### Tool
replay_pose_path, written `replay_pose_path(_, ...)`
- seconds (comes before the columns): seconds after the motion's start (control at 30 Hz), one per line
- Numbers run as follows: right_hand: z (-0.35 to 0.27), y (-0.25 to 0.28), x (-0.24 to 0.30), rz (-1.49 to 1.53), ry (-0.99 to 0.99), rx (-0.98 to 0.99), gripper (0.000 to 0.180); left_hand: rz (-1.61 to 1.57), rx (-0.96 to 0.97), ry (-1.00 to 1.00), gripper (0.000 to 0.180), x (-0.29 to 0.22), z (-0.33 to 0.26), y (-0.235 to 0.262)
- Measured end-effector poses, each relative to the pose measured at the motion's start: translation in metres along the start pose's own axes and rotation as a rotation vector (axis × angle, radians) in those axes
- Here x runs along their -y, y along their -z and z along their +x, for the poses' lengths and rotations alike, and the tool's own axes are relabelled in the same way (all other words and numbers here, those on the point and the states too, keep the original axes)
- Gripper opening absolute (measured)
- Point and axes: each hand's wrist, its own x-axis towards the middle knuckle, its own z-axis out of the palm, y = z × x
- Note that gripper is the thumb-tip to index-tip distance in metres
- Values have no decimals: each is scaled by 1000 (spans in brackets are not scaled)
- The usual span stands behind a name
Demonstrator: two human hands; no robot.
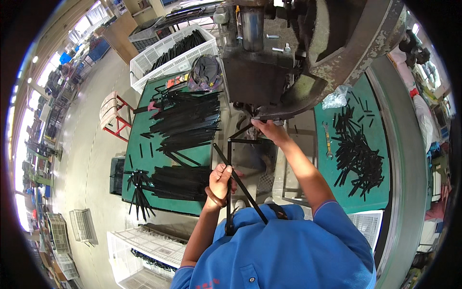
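Thin black bars joined into a folding linkage (246, 191) cross in front of my blue shirt. My left hand (220, 180) is closed around the bars near their crossing, thumb on top. Up at the press, my right hand (272, 132) pinches the far end of the linkage, just under the dark press head (255, 79). The exact contact between that end and the tooling is hidden by the fingers and the machine. Long black strips (185, 118) lie in piles on the green table to my left.
The curved press frame (346, 53) overhangs at the upper right. On the right green table (332, 190) lie short black pieces (358, 159), a wrench (327, 139) and a clear plastic bag (335, 98). White baskets (173, 67) stand around, and a red-framed stool (115, 118) is at the left.
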Motion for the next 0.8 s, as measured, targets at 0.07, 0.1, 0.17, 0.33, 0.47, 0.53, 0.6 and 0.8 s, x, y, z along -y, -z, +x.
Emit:
replay_pose_path(0.07,4,-3,-1,165,-131,-4,18,-44,13,26,17,-1,3,-2)
replay_pose_path(0.1,6,-4,-3,256,-226,4,18,3,36,31,17,-3,5,-2)
replay_pose_path(0.17,8,-2,-10,457,-536,63,18,65,78,91,16,-6,10,-3)
replay_pose_path(0.33,-8,12,-18,749,-625,-84,24,62,180,136,15,-9,30,-18)
replay_pose_path(0.47,-60,51,-6,785,-560,-188,26,-25,330,178,17,-5,58,-35)
replay_pose_path(0.53,-100,44,7,576,-552,45,28,19,361,171,18,-1,75,-43)
replay_pose_path(0.6,-137,22,24,511,-562,102,34,45,372,206,19,3,86,-47)
replay_pose_path(0.8,-173,-16,62,450,-431,33,21,-13,412,189,19,15,88,-42)
